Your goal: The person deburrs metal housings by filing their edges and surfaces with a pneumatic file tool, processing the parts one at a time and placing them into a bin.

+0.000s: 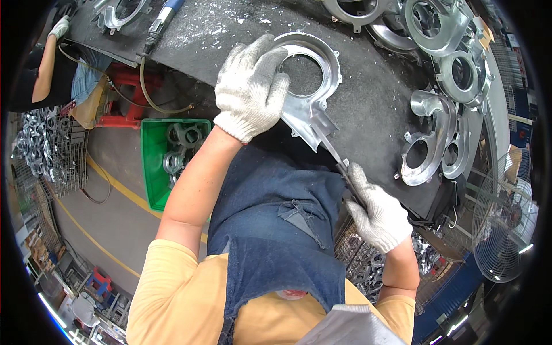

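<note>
A silvery metal casting (pixel 330 75), a round ring with a spout-like outlet, lies at the near edge of the dark workbench. My left hand (pixel 253 86), in a white knit glove with greyed fingertips, grips the left side of its ring, fingers curled over the rim. My right hand (pixel 376 210), gloved the same way, is closed round the handle end of a long, narrow flat file (pixel 329 144). The file slants up and left, its far end against the casting's outlet. My palm and fingers mostly hide the handle.
More castings (pixel 428 138) lie on the bench's right side, with a pile (pixel 437 34) behind. An air tool (pixel 161 26) with a hose lies at upper left. A green bin (pixel 150 167) of castings stands below left. A co-worker's gloved hand (pixel 59 27) shows far left; a fan (pixel 506 215) stands right.
</note>
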